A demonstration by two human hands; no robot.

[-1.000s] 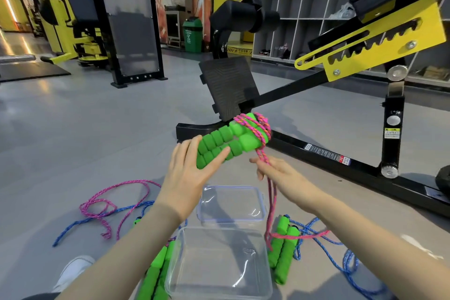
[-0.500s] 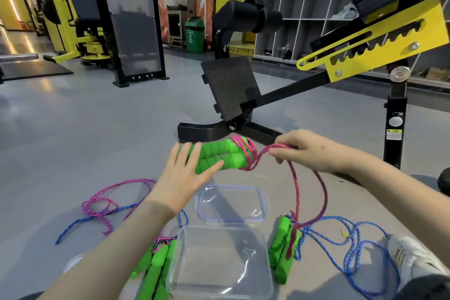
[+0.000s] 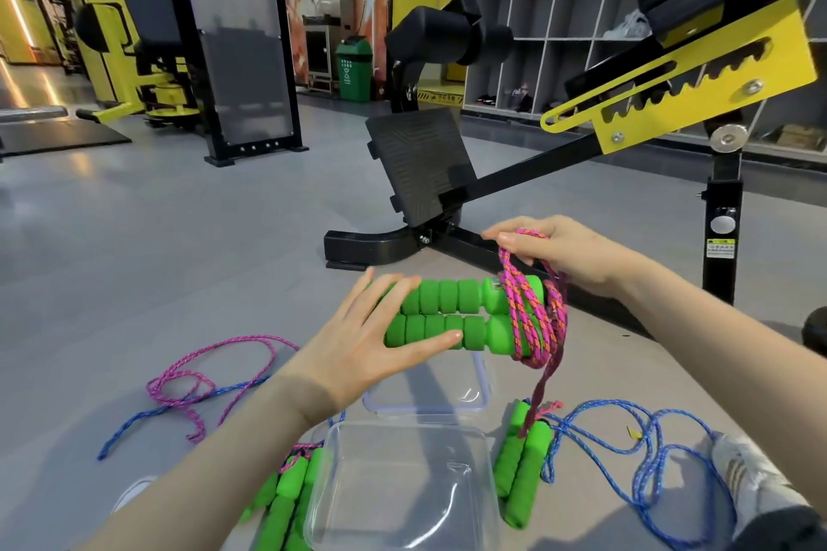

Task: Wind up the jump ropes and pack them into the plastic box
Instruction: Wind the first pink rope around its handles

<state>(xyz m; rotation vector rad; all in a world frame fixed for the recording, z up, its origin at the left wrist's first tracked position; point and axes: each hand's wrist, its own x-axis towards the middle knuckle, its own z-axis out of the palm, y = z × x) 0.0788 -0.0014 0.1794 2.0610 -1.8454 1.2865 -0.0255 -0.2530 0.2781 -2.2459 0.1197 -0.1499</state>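
Holding the paired green foam handles mid-frame above the plastic box, my left hand clamps their light, squashy grips. My right hand pinches the limp pink rope looped round their ends. It likely slips unless kept taut. The wraps behind the handles are hidden.

From my station, the left hand covers the left ends of the two green foam handles it holds. The right hand hides the stretch of pink rope it pinches. The lower frame edge cuts off the plastic box. The bench's warning label is too small to read.
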